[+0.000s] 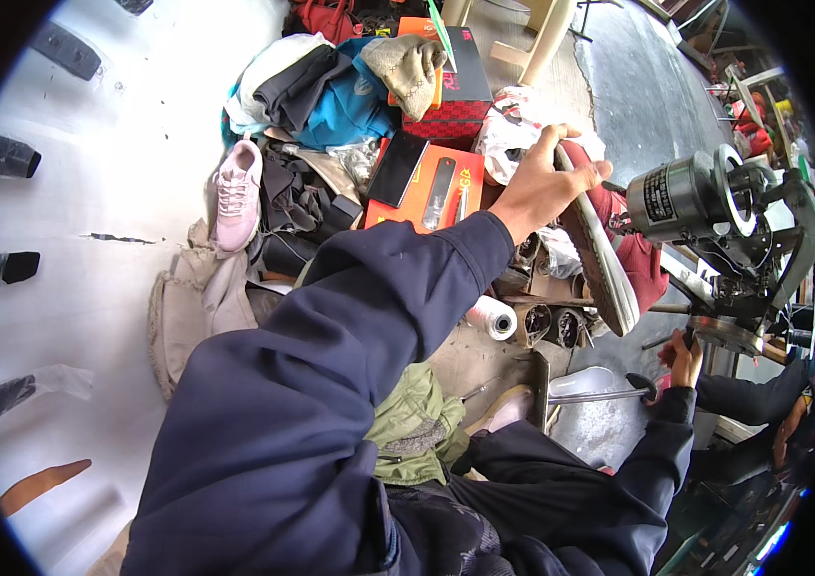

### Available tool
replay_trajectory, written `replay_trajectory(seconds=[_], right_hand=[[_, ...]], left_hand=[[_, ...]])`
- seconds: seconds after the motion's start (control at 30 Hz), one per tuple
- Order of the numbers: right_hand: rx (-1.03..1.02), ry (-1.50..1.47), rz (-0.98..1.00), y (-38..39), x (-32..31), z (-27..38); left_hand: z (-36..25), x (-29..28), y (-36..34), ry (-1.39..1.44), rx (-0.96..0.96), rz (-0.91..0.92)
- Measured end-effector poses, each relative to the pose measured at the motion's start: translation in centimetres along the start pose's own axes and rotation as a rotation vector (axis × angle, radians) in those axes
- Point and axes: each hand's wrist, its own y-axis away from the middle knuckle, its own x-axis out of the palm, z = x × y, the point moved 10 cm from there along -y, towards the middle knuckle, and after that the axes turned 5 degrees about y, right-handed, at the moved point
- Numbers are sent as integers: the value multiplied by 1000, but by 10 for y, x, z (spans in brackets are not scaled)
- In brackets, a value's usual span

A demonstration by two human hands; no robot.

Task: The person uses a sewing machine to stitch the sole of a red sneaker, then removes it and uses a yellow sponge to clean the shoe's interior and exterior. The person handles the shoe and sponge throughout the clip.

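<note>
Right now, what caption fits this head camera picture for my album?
Left hand holds a red shoe against a sewing machine; right hand grips its crank.

I see a dark red shoe (609, 252) with a grey-white sole in the right centre of the frame, tilted sole-out, its toe pointing down beside the grey stitching machine (705, 202).

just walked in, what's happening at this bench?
A person in a dark blue jacket holds a dark red shoe with the left hand, sole edge turned up, against a metal stitching machine. The right hand grips the machine's hand crank lower down. Beside them lie a pink sneaker, orange boxes, piled clothes and a white thread spool.
</note>
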Motion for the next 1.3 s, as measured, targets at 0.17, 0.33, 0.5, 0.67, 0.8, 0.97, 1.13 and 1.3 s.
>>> replay_trajectory(seconds=[0.17,0.33,0.5,0.67,0.8,0.97,1.13,1.3], right_hand=[[-146,48,13,20,1,45],[-384,-33,-283,29,-99,92],[-198,-79,-521,-16,-187,9],[40,-89,-267,-51,-129,-73],[92,-41,9,-16,-25,-41],[-233,33,-97,28,-52,74],[-182,-69,-519,8,-170,50],[-128,-112,-456,-36,-169,-31]], left_hand=[[14,5,1,266,-71,38],[12,5,2,266,-60,22],[5,7,3,282,-17,27],[0,7,2,263,4,36],[-2,7,2,253,24,35],[-2,9,1,288,45,60],[-5,10,2,249,83,76],[-7,8,2,224,116,55]])
